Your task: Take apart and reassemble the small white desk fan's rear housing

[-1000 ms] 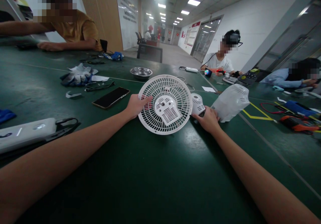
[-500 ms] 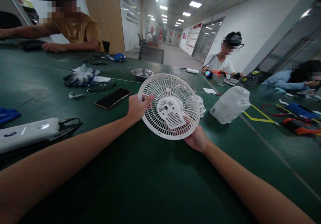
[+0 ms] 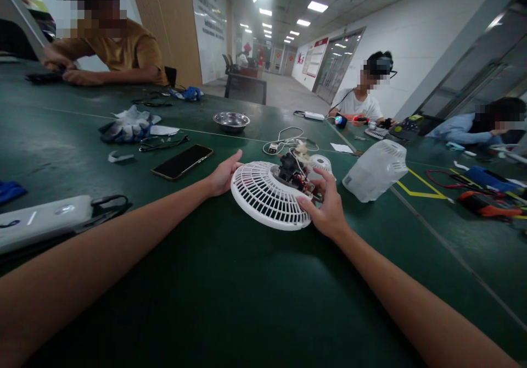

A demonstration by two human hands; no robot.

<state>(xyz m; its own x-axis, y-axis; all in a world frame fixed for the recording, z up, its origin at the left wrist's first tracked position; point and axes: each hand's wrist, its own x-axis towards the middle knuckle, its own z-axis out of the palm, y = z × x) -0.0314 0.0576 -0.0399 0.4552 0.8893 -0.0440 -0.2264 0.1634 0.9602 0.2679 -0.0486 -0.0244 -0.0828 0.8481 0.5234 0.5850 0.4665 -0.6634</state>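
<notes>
Both my hands hold a round white fan grille (image 3: 263, 203), tilted above the table, with its motor side up. On it sit a dark motor (image 3: 291, 170) and red wiring, beside some pale parts. My left hand (image 3: 224, 176) is at the grille's left rim, thumb raised and fingers partly hidden by the edge. My right hand (image 3: 329, 206) grips the right side, thumb on the slats and fingers curled by the motor. Behind the grille lie a white cable (image 3: 294, 132) and a white vented part (image 3: 321, 163), partly covered. A translucent white housing (image 3: 374, 171) stands to the right.
Left of my hands lie a phone (image 3: 182, 162), gloves (image 3: 129, 125) and a white power strip (image 3: 45, 221). A metal bowl (image 3: 231, 122) stands farther back. An orange and black tool (image 3: 488, 204) lies at the right. Other people sit around the green table (image 3: 230, 296).
The grille has tipped from nearly upright to flatter, bringing the motor into view on top. My right hand has moved from behind its lower edge to its right side. My left thumb has come off the slats.
</notes>
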